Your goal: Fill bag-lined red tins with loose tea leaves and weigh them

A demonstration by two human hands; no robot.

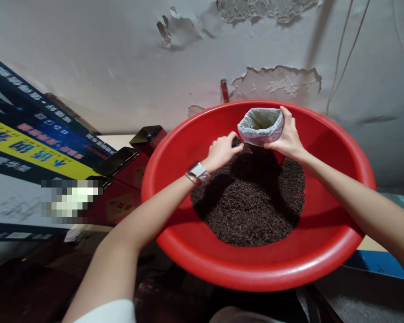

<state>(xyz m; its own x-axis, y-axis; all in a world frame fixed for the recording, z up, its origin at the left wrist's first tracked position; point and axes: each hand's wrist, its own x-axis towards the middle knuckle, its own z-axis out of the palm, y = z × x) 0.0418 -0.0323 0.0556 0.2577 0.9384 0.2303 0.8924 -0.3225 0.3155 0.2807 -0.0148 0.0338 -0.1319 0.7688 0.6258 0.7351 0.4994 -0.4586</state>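
Note:
A big round red plastic tub [262,272] holds a pile of dark brown, twig-like pieces that look like loose tea leaves [256,211]. Above the pile's far side, my right hand [287,137] grips a red tin with a clear plastic liner bag [261,128] folded over its rim. The tin's mouth faces up, and its lower part is in shadow. My left hand [222,152], with a silver watch on the wrist, is just left of the tin. Its fingers are curled, with dark leaves showing between thumb and fingertips.
Several red tins with dark open tops, one of them a dark-topped tin [148,137], stand left of the tub. A large printed carton [37,130] leans beyond them. Behind is a peeling wall [121,58] with hanging cords [345,54]. A blue-edged surface [377,264] lies at right.

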